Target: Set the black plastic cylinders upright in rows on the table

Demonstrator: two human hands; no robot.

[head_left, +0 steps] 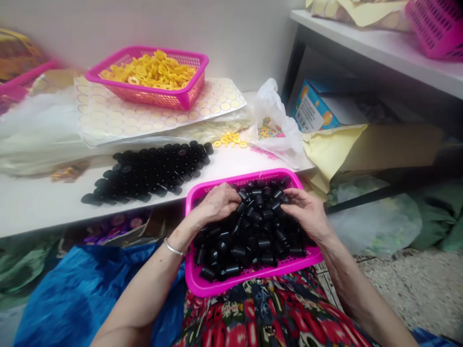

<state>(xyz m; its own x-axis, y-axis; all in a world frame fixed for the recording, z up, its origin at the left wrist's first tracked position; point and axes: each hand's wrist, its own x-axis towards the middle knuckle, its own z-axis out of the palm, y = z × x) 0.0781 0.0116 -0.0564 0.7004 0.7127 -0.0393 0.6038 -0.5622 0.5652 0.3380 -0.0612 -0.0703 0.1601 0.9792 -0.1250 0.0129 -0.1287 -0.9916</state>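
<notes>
A pink basket [202, 285] rests on my lap, heaped with several small black plastic caps [249, 241]. My left hand [217, 203] lies curled on the pile near the basket's far left, fingers closed around caps. My right hand [307, 212] reaches in from the right side, its fingers bent down and pinching at the caps near the far right corner. A silver bracelet [172, 248] is on my left wrist.
On the white table [39, 202] several black caps [152, 171] stand in rows. Behind them a pink basket [152, 94] of yellow rings sits on a sticker sheet [108, 120]. Loose yellow rings [229, 140], a plastic bag [275, 125] and a blue box [314, 108] lie to the right.
</notes>
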